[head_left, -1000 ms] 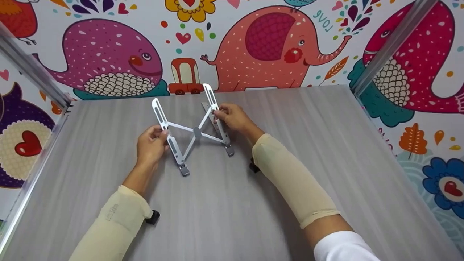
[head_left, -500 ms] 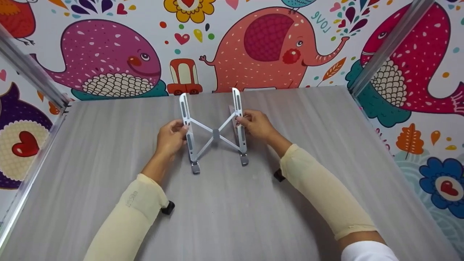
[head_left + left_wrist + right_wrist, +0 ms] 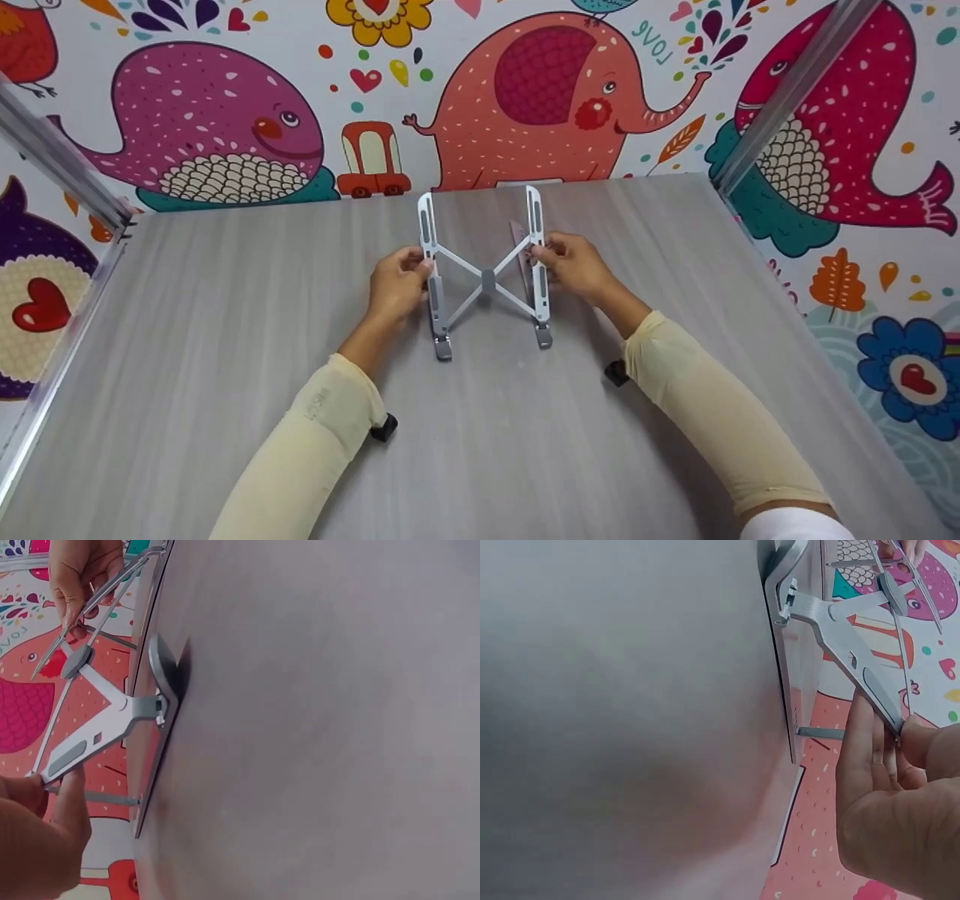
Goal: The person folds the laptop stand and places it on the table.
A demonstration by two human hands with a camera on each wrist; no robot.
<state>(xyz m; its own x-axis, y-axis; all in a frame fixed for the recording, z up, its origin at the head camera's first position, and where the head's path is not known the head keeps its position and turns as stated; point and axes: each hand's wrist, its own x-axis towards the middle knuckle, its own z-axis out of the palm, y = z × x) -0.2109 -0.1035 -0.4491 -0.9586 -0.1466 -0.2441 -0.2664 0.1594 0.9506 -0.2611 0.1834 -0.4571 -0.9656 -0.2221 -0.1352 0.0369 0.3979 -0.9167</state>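
A silver folding laptop stand (image 3: 488,282) stands unfolded on the table, its two long side arms joined by an X-shaped brace. My left hand (image 3: 397,286) pinches the left side arm at about its middle, thumb on the inner side. My right hand (image 3: 577,264) pinches the right side arm at a like height. In the left wrist view, the left hand (image 3: 45,840) grips the sloping arm above the base bar. The right wrist view has the right hand (image 3: 900,787) with thumb and fingers on the other arm's edge. Grey hooked feet (image 3: 443,348) face the near side.
The wood-grain table (image 3: 225,337) runs back to a wall printed with cartoon animals (image 3: 525,97). Metal posts (image 3: 795,97) stand at the back corners. Both forearms wear pale sleeves (image 3: 300,442), each with a small black device (image 3: 384,427) at the wrist.
Both hands have moved the laptop stand to the right across the table. It has turned from a slant to nearly straight, facing the near side. Both grips stay on the side arms.
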